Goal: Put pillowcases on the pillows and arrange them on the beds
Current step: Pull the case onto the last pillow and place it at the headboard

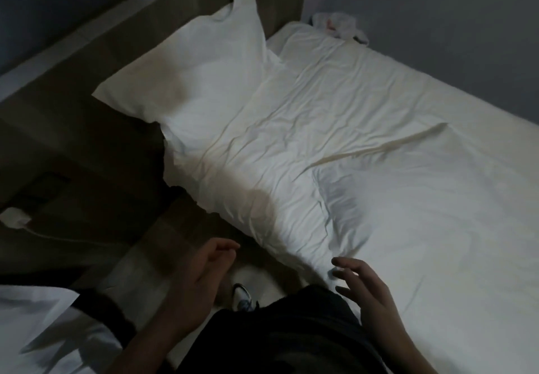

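Dim light falls across the bed, its white sheet creased, as we stand at its near edge beside the wooden headboard. One cased pillow leans against the headboard; a second pillow lies flat just beside it, down the mattress, its near end close to us. Our left hand hovers over the floor gap, fingers loosely curled, gripping nothing; our right hand is spread and relaxed at the mattress edge, also holding nothing. We judge the flat pillow could slide off the near edge if we tug it carelessly, since its end already overhangs. White bedding at lower left suggests another bed. Whether each pillowcase is fully closed over its pillow, we cannot tell in this light.
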